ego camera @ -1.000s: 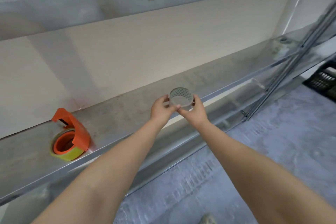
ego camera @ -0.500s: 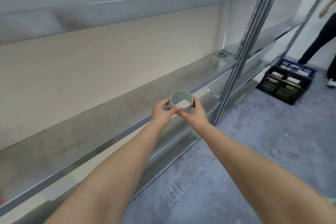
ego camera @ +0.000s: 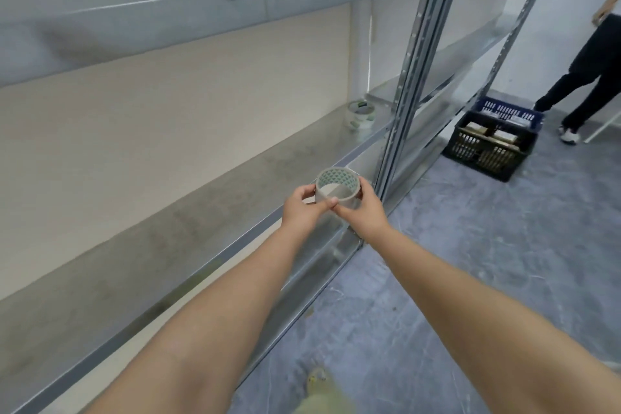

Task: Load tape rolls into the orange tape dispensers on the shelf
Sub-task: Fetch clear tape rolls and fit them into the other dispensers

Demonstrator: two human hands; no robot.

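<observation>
Clear tape roll (ego camera: 337, 187) pinched between both hands out over the front edge of the metal shelf (ego camera: 188, 212): left hand (ego camera: 302, 210) on its left side, right hand (ego camera: 363, 208) on its right, thumbs meeting at the near rim. More tape rolls (ego camera: 360, 115) stacked further along the shelf. Dark crate (ego camera: 489, 148) on the grey floor (ego camera: 470, 245), near another person's legs (ego camera: 584, 81).

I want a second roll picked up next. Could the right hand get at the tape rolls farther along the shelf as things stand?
Probably not yet. The right hand and left hand both grip a tape roll, and the stacked rolls sit farther along the shelf, though nothing blocks them.
</observation>
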